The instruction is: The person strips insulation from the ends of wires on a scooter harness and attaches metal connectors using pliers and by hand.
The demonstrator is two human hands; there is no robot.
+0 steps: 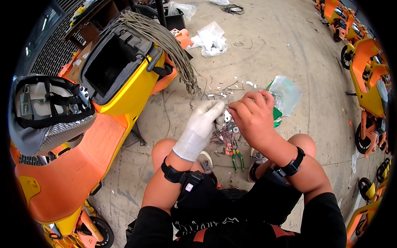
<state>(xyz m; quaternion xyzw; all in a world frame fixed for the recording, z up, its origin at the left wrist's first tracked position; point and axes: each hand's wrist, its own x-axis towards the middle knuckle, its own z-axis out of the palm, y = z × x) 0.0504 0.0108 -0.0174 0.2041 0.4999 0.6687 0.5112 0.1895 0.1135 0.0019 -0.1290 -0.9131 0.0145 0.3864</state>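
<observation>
My left hand (200, 123), in a white knit glove, is closed in a pinch at the middle of the view. Close beside it my bare right hand (255, 119) is closed too, thumb and fingertips together. Whatever lies between the fingertips is too small to make out. Below the hands, a tangle of thin wires (222, 137) lies on the floor, with a small white ring (235, 129) on it. Nearer to me, pliers (237, 158) with green and yellow handles lie between my feet. Right of my right hand is a clear plastic bag (287, 96) with green parts.
At left stands an orange and yellow scooter (89, 142), its storage box open. A grey-brown cable bundle (175, 53) hangs over it; a grey seat (53, 126) rests on it. White scraps (250, 84) and a white plastic bag (211, 39) lie ahead. Scooters (366, 76) line the right.
</observation>
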